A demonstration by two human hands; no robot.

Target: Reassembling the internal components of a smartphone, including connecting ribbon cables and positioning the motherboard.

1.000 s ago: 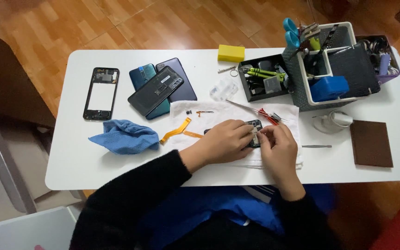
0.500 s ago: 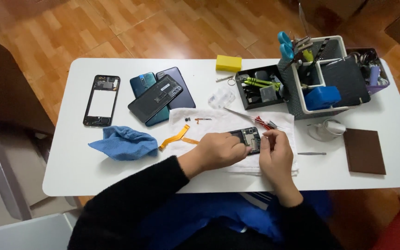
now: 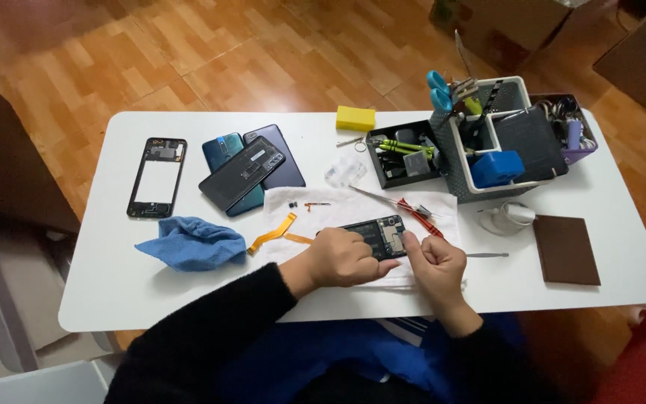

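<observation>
Opened phone [image 3: 377, 234] lies on white cloth [image 3: 353, 209], back cover off, circuit boards exposed. Left hand [image 3: 345, 258] curls round its lower edge; right hand [image 3: 431, 262] pinches fingertips at its right end. Orange flex cable [image 3: 272, 233] already out; reassembly not begun.

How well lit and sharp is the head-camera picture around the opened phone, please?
Head view: soft, even light, no strong glare on the white table; the opened phone between the left hand and right hand is fairly sharp, its small parts unresolved; edges bow slightly; corners darken.
</observation>
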